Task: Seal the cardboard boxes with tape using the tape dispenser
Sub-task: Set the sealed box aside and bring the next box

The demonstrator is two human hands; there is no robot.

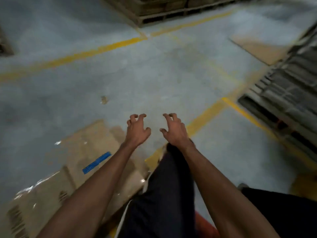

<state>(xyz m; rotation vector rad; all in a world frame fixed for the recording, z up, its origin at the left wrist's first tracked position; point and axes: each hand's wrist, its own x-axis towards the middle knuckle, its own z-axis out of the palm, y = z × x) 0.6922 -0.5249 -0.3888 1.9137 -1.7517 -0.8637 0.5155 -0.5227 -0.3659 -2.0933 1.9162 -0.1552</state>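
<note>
Grey concrete floor [120, 79] carries yellow lines. Taped cardboard box [72, 169] with blue label [97, 162] lies lower left, beneath the left forearm. Left hand [138, 130] and right hand [174, 131] hover apart, fingers clawed, grasping nothing.

Single head-worn view, wide-angle, looking forward and down past outstretched forearms onto floor [154, 79]; blurred.

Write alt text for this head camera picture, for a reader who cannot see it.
Two bare hands, the left hand and the right hand, reach forward with curled fingers and hold nothing, above a grey floor with yellow lines. A taped cardboard box with a blue strip lies at lower left; loaded pallets stand at right.
</note>
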